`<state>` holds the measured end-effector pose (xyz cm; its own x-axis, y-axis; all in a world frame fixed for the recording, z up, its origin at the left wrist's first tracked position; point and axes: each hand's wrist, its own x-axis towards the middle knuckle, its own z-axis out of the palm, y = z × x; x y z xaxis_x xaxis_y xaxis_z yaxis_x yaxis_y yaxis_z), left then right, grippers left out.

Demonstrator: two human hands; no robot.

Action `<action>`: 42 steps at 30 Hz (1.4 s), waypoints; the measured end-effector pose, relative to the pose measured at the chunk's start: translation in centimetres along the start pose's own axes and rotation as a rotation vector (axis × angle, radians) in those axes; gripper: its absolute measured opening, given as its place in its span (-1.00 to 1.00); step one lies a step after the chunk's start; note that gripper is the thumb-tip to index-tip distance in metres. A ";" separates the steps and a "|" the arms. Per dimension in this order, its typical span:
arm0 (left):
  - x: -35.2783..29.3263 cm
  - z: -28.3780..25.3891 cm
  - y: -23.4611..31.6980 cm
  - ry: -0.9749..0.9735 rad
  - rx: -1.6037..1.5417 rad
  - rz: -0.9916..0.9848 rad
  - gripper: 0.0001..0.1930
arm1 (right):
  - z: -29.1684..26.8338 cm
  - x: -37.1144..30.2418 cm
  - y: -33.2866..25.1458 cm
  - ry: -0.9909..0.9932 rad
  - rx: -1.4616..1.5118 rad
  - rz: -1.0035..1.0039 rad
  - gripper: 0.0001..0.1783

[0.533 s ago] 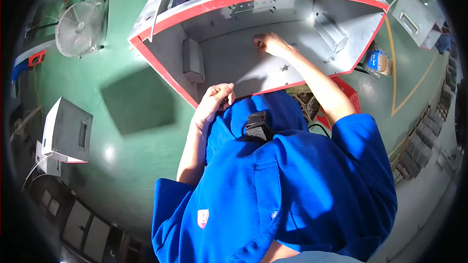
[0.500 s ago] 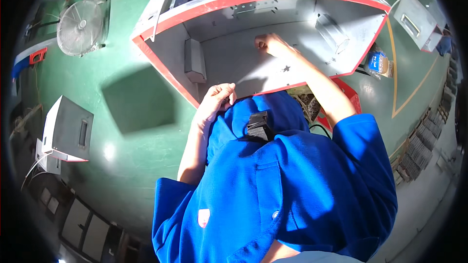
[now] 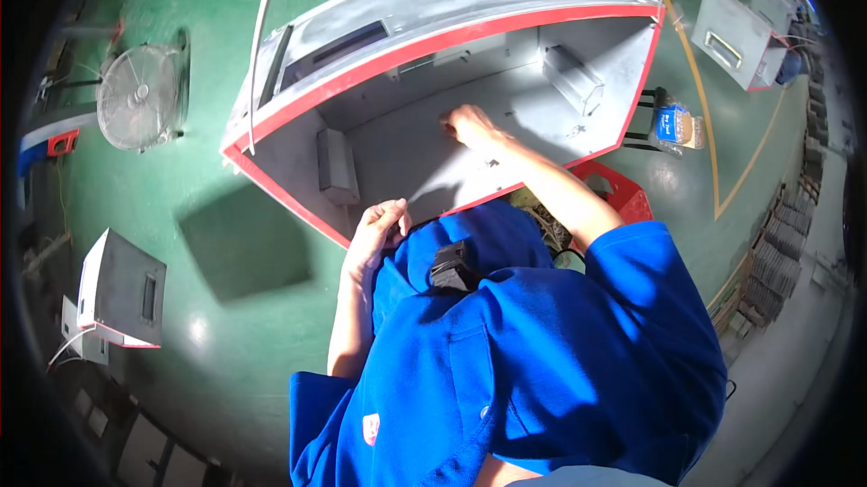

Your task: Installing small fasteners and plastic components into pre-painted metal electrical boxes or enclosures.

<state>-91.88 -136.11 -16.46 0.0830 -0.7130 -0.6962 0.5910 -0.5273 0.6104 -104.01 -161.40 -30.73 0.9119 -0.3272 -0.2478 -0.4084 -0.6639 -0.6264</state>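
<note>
A large grey metal cabinet (image 3: 433,146) with red edges lies with its open side toward me. My right hand (image 3: 470,126) reaches over the near edge into it, above the inner panel. Its fingers are curled together, and anything inside them is too small or hidden to make out. At the near red edge, left of my lap, is my left hand (image 3: 381,223). It is closed with thumb and fingers pressed together; what it may hold cannot be made out. Inside the cabinet are a grey box-shaped bracket (image 3: 337,166) at the left and another bracket (image 3: 572,81) at the right.
A white hanging cord (image 3: 263,36) crosses the cabinet's left corner. A round fan (image 3: 140,97) stands at far left. Smaller grey boxes stand at left (image 3: 122,293) and far right (image 3: 730,36). Beside my right arm is a red crate (image 3: 623,191); beyond it, a stool with a blue package (image 3: 673,124).
The whole view has tilted, so the cabinet shows lower and further left. Both hands keep roughly the same places relative to the cabinet and stay closed.
</note>
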 end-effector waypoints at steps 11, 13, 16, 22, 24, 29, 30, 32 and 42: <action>0.3 -0.2 -0.6 -0.004 -0.075 -0.005 -0.56 | 1.4 0.8 0.2 0.039 -0.007 -0.081 -0.86; 0.4 -0.2 -0.9 0.009 -0.106 -0.008 -0.55 | 1.5 1.1 0.5 -0.020 -0.032 -0.005 -0.87; 0.2 -0.3 -1.7 0.043 -0.142 0.002 -0.56 | 1.4 1.4 0.4 -0.074 -0.058 0.017 -0.87; 0.1 -0.2 -1.8 0.072 -0.104 0.022 -0.58 | 2.1 3.1 -0.9 -0.176 -0.087 0.172 -0.72; 0.0 0.1 -1.5 0.063 -0.088 0.035 -0.59 | 1.4 3.3 0.1 -0.205 -0.219 -0.190 -0.67; -0.9 2.2 0.6 0.085 -0.111 0.110 -0.70 | -4.7 0.2 -7.4 0.068 0.079 -0.241 -0.64; -0.6 2.4 0.3 0.046 -0.150 0.165 -0.71 | -5.4 -0.6 -8.4 0.024 0.268 -0.120 -0.68; -0.5 3.6 0.9 -0.017 -0.156 0.187 -0.74 | -7.2 -2.3 -10.6 0.050 0.433 -0.163 -0.71; -0.8 11.5 4.5 -0.016 -0.202 0.240 -0.79 | -14.5 -7.4 -14.5 -0.133 0.719 -0.319 -0.77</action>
<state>-98.49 -143.25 -8.81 0.2281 -0.8141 -0.5341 0.7033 -0.2415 0.6686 -105.40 -159.12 -9.07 0.9961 -0.0817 -0.0334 -0.0416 -0.1010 -0.9940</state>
